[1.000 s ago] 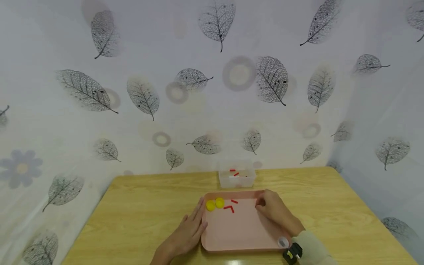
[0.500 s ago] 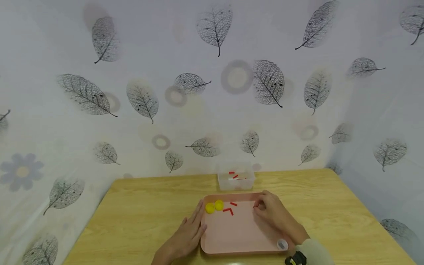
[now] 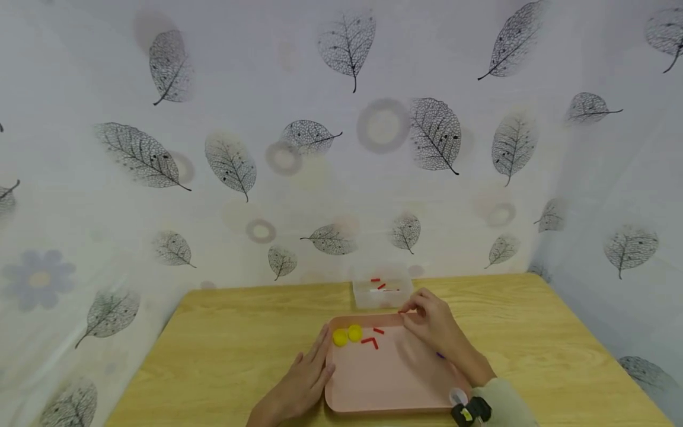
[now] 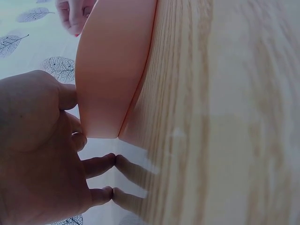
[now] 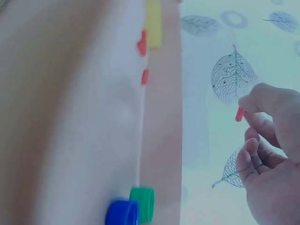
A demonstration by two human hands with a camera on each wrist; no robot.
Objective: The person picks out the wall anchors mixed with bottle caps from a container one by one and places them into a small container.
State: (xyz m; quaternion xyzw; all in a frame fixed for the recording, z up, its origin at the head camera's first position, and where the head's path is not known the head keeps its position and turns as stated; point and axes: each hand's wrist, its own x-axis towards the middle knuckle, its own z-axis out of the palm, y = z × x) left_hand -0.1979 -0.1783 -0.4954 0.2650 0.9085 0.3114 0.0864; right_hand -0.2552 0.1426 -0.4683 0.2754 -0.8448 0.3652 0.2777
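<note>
My right hand (image 3: 434, 326) is raised over the far rim of the pink tray (image 3: 384, 382), thumb and forefinger pinching a short red stick (image 5: 239, 115). My left hand (image 3: 301, 379) rests against the tray's left side with its fingers extended; the left wrist view shows the thumb touching the tray wall (image 4: 112, 70). Inside the tray, two round yellow pieces (image 3: 340, 337) sit at the far left, beside several loose red sticks (image 3: 378, 331). A blue cap-like piece (image 5: 123, 213) and a green one (image 5: 143, 204) appear in the right wrist view; in the head view the right arm mostly hides them.
Behind the tray stands a translucent box (image 3: 381, 301) with several red sticks in it. A small clear round piece (image 3: 458, 396) lies in the near right tray corner, by the right wrist. The wooden table (image 3: 229, 344) ends at a leaf-patterned curtain.
My right hand has lifted a red stick and moved up, away from me, toward the far rim and the box. A blue piece has come into sight below it. The left hand stays put.
</note>
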